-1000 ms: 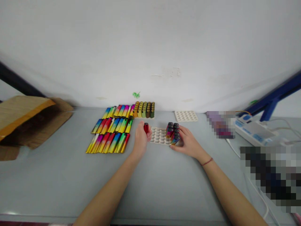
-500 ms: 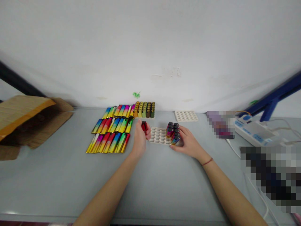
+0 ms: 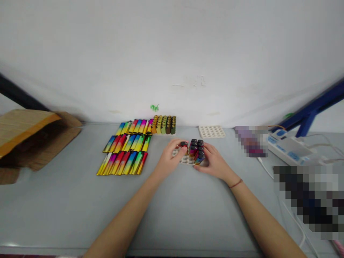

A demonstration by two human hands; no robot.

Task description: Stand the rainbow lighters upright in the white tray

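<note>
Grey table [image 3: 67, 208] (lighters [image 3: 126, 154], trays [image 3: 211, 131], carton [image 3: 32, 139])

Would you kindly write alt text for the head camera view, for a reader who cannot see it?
The person's left hand holds a red lighter upright over a white tray, beside standing lighters that the right hand cups. Rows of colourful lighters lie to the left on the grey table.

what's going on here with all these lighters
A person works at a grey table. Their left hand holds a small red lighter with a black top over a white dimpled plastic tray, beside the upright multicoloured lighters standing in it. The right hand rests against those. Rows of rainbow lighters lie flat to the left.
</note>
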